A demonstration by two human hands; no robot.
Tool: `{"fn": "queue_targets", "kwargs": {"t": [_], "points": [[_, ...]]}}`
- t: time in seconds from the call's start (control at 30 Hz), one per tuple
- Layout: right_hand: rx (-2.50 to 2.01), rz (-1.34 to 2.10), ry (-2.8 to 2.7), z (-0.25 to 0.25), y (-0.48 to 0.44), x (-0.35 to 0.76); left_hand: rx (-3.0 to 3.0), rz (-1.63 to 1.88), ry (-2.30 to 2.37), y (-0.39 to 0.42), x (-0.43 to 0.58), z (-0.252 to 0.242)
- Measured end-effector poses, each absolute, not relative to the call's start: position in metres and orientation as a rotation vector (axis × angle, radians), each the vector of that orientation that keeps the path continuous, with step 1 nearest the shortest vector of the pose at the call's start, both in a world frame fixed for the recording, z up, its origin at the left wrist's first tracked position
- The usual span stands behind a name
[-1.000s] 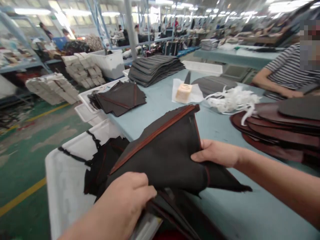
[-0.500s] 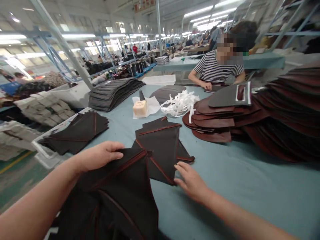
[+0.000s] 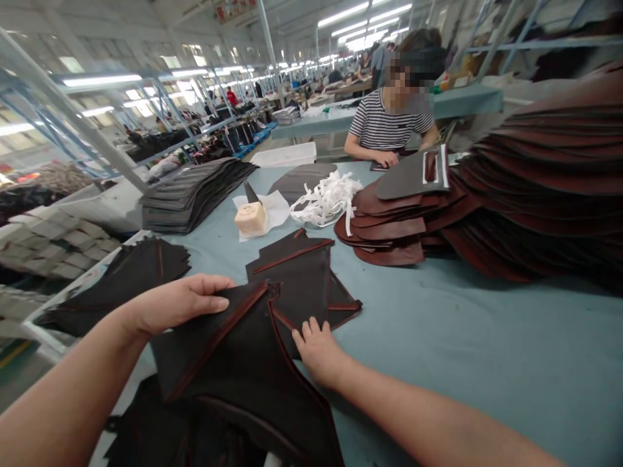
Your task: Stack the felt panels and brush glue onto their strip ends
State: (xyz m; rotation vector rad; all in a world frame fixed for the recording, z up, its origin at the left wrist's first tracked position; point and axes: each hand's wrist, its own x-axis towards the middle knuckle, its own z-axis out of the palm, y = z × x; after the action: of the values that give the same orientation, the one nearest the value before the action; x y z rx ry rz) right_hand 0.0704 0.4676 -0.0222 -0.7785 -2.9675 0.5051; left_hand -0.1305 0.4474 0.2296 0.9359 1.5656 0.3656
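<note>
My left hand (image 3: 182, 301) lies along the upper edge of a dark leather panel with reddish-brown edging (image 3: 233, 350), which sits on more dark leather at the table's near edge. Whether that hand grips the panel is hidden. My right hand (image 3: 316, 350) has its spread fingers on a second, similar panel (image 3: 292, 279), touching it near its lower edge. The two panels overlap or touch around the middle; the exact layering is hard to tell.
A white tray (image 3: 53, 327) holds dark panels (image 3: 121, 285) at left. Beyond stand a grey-black stack (image 3: 195, 194), a cream block on paper (image 3: 250, 219) and white strips (image 3: 324, 201). Reddish-brown rounded leather pieces (image 3: 389, 227) pile up at right. A co-worker in a striped shirt (image 3: 389, 126) sits across the blue-grey table (image 3: 462, 324).
The panel lifted between my hands a second ago now lies low on the table. My right hand has come down onto the second panel, and the view has swung toward the co-worker.
</note>
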Motion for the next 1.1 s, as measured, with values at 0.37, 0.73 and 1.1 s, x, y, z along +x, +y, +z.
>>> {"fn": "queue_targets", "kwargs": {"t": [0.37,0.73,1.1], "points": [[-0.57,0.616,-3.072,-0.012,0.488,0.182,0.834,0.594,1.349,0.468,-0.142,0.189],[-0.976,1.961,-2.03,0.032,0.445,0.192,0.827,0.55,1.243,0.498,-0.114,0.179],[-1.365,1.361,-1.713,-0.015,0.463,0.176,0.942,0.546,1.263,0.534,-0.102,0.205]]}}
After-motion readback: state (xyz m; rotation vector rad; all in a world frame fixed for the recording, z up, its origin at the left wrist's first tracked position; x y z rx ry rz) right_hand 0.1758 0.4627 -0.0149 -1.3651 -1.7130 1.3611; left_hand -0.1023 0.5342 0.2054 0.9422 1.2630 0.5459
